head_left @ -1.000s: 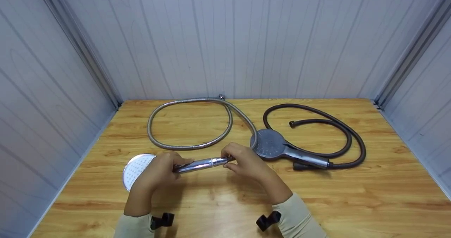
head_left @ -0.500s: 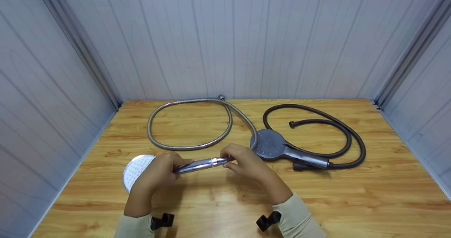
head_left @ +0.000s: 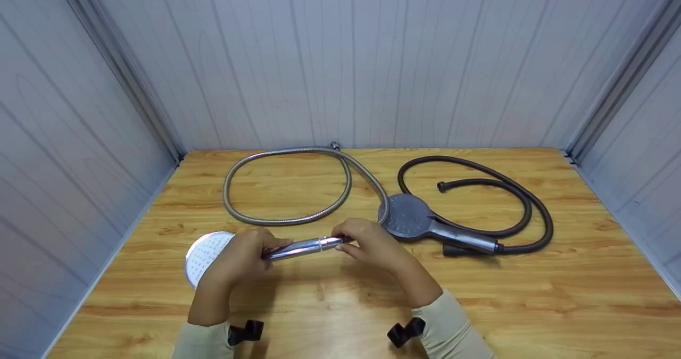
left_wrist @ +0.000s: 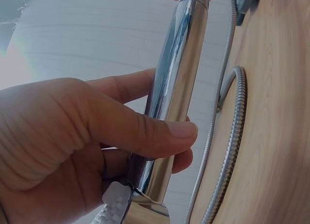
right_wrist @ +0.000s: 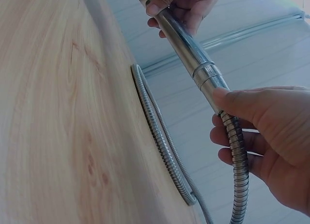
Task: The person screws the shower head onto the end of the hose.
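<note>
A chrome hand shower [head_left: 298, 249] is held above the table, its white round face [head_left: 205, 253] at the left in the head view. My left hand [head_left: 240, 259] grips its handle near the head, thumb across the chrome [left_wrist: 181, 64] in the left wrist view. At the handle's other end, my right hand [head_left: 375, 248] pinches the metal hose connector [right_wrist: 208, 92] between thumb and fingers. The connector meets the handle in line. From it the silver shower hose [right_wrist: 238, 166] hangs past my right fingers; whether the joint is tight cannot be told.
The silver hose's loop [head_left: 282, 222] lies on the wooden table [head_left: 340, 316] behind my hands, its free end [head_left: 334, 146] at the back wall. To the right lies a grey hand shower [head_left: 407, 216] with a coiled dark hose [head_left: 545, 218]. Panel walls [head_left: 340, 61] enclose the back and sides.
Both hands keep nearly the same place. My right fingers have shifted slightly around the connector, and the handle's end shows a little differently. The things on the table have not moved.
</note>
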`<state>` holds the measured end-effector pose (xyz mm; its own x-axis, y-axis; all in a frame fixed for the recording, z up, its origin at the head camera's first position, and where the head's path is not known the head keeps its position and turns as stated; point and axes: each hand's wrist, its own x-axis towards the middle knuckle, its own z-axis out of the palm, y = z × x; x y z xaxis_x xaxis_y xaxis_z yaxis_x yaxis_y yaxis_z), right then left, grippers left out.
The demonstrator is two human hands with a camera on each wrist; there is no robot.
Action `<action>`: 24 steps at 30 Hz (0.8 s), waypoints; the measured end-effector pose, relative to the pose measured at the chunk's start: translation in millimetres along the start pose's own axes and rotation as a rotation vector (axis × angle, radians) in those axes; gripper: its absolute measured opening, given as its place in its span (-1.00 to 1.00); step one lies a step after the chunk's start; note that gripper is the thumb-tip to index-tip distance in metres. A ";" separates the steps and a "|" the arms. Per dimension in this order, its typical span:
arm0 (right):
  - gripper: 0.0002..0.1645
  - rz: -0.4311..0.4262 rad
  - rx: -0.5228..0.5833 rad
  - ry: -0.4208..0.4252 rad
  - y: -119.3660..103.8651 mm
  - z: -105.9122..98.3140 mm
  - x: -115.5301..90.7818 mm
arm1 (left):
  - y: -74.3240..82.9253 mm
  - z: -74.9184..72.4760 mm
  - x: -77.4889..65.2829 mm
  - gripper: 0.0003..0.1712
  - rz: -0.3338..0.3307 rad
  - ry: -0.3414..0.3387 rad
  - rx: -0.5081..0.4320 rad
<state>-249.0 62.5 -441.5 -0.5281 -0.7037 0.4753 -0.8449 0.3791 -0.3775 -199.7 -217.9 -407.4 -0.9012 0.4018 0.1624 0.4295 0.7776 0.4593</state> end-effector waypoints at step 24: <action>-0.69 0.063 0.016 -0.007 -3.0 0.9 -1.4 | 1.6 0.3 1.3 -0.33 -0.015 -0.029 -0.006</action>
<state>-245.6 61.7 -441.7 -0.5799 -0.6826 0.4446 -0.8082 0.4133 -0.4196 -200.2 -215.9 -406.8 -0.9054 0.4041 0.1302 0.4155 0.7806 0.4670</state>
